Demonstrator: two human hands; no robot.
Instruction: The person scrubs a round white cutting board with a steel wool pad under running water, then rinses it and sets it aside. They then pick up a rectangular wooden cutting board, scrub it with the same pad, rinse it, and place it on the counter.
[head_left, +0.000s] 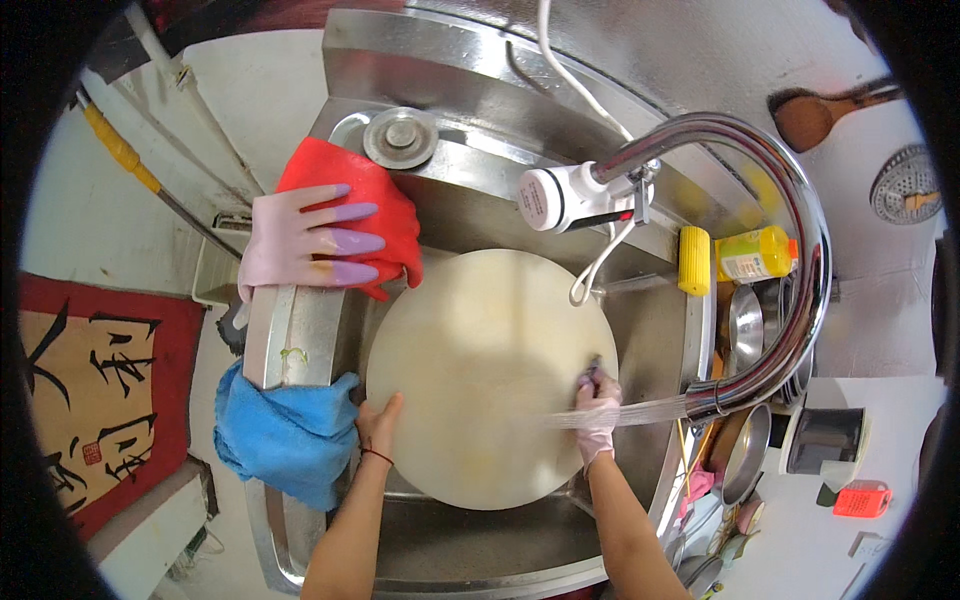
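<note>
A large round off-white board (480, 352), probably a cutting board, lies in the stainless-steel sink (487, 544). My left hand (379, 426) is bare and grips its lower left rim, thumb on top; the fingers beneath are mostly hidden. My right hand (598, 411) wears a thin pale pink glove and rests near the board's right edge. Its fingers are closed around a small dark grey object (594, 366), too blurred to name. From the curved chrome faucet (814, 247), a stream of water (637, 415) crosses by my right wrist onto the board.
A pink-and-purple rubber glove (300, 240) and a red cloth (394, 217) hang over the left sink rim, above a blue towel (292, 435). At the back lies a metal drain strainer (401, 137). A yellow bottle (750, 253) and several metal pans (746, 454) stand right.
</note>
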